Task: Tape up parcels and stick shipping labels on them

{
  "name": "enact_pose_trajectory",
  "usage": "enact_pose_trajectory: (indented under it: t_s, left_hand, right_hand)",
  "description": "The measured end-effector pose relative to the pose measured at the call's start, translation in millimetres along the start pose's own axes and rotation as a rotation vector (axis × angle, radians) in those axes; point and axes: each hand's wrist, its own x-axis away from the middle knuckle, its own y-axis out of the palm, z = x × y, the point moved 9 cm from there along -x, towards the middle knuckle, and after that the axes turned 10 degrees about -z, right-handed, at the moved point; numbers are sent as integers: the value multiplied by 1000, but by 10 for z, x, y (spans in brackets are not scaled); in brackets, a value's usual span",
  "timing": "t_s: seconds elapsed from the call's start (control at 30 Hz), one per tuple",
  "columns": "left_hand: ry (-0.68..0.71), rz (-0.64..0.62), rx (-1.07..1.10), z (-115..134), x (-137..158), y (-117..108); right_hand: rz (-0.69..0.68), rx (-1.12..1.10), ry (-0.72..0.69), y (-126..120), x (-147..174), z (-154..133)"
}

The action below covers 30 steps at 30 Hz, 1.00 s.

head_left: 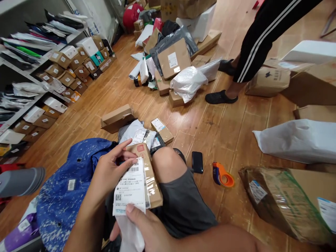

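Observation:
A brown cardboard box (pixel 152 190), wrapped in shiny clear tape, lies by my bent knee. Over its near left side is a white shipping label (pixel 131 190) with a barcode and a QR code. My left hand (pixel 112 168) pinches the label's upper edge, thumb on its front; some fingertips reach over the box's far end. Lower down, my right hand (pixel 149 224) grips the bottom end of the label, thumb on top. A blank white strip (pixel 130 232) hangs below that thumb. What supports the box underneath is hidden.
A black phone (pixel 197 162) and an orange tape dispenser (pixel 223 175) lie on the wooden floor at my right. A blue sack (pixel 76 175) is at my left. Parcels are heaped (pixel 174 59) ahead, near another person's legs (pixel 259 38). Shelves (pixel 31 75) hold many packages.

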Motion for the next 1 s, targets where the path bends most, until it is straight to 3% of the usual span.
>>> enact_pose_trajectory:
  t_s: [0.2,0.53,1.0]
  left_hand:
    - [-17,-41,9,-38,-51,12]
    - [7,-54,-16,14,-89,10]
    - [-7,-103,-27,86,-114,22]
  right_hand:
    - [38,141,-50,-24,53,-121]
    - [-47,84,-92,2,-28,-92]
    - [-22,74,-96,-72,5,8]
